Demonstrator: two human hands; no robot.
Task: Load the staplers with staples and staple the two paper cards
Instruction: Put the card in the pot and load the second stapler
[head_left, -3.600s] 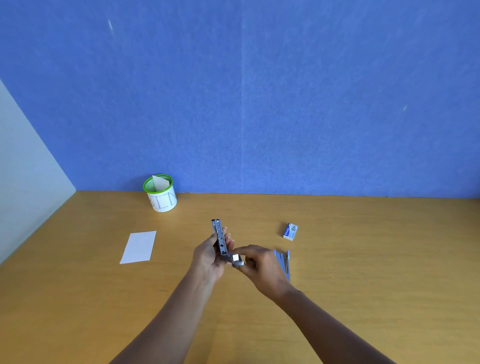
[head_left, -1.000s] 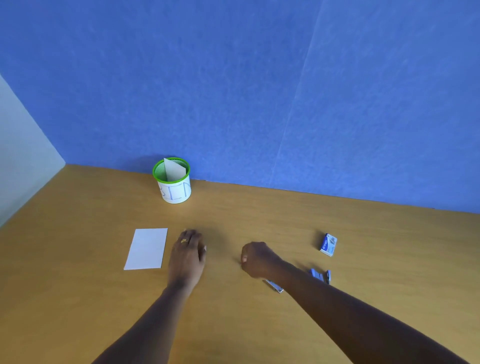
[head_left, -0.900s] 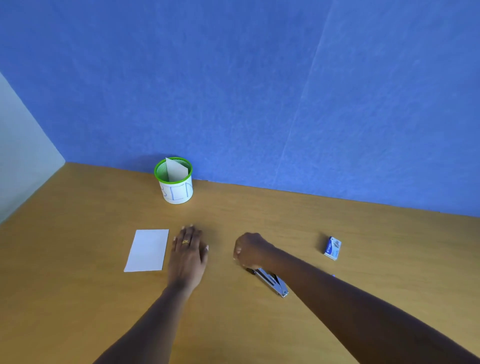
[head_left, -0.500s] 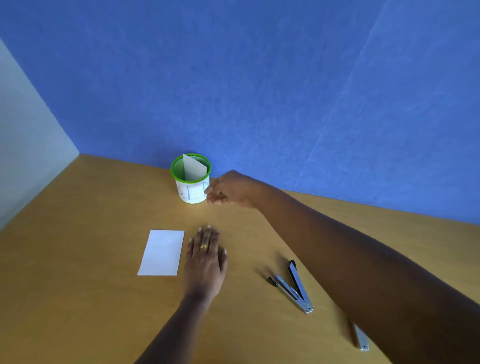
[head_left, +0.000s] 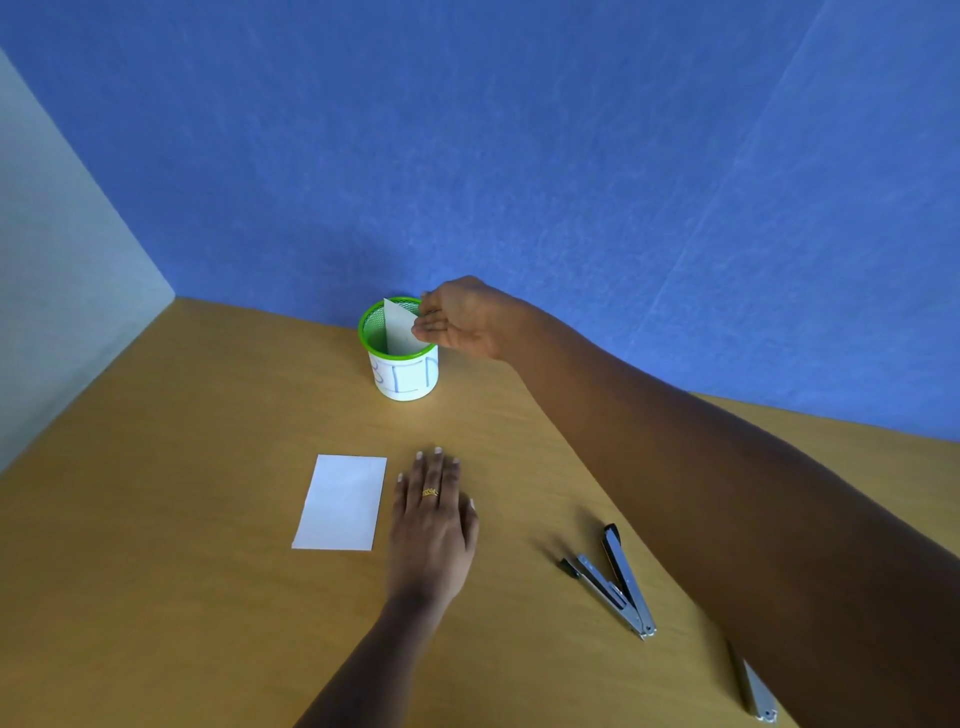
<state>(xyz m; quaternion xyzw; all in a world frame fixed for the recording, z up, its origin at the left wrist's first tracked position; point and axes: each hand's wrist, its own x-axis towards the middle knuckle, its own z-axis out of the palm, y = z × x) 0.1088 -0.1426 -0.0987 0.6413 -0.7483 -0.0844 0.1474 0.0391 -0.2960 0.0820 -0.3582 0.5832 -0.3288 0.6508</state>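
Note:
One white paper card (head_left: 341, 501) lies flat on the wooden table. My left hand (head_left: 432, 525) rests flat on the table just right of it, fingers straight. A second white card (head_left: 399, 327) stands in a green-rimmed white cup (head_left: 405, 364) near the wall. My right hand (head_left: 460, 318) reaches over the cup and pinches that card's right edge between thumb and fingers. A silver stapler (head_left: 613, 582) lies swung open in a V on the table, right of my left hand. Part of a second stapler (head_left: 759, 696) shows under my right forearm.
A blue wall (head_left: 519, 156) runs close behind the cup, and a pale wall (head_left: 52, 260) closes the left side. The table's bare wood (head_left: 182, 415) stretches left of the cup and card. My right forearm crosses the table's right side and hides what is there.
My right hand left the stapler lying open on the table, reached to the cup and took the upright card's edge. My left hand stayed flat beside the flat card. The view shifted left.

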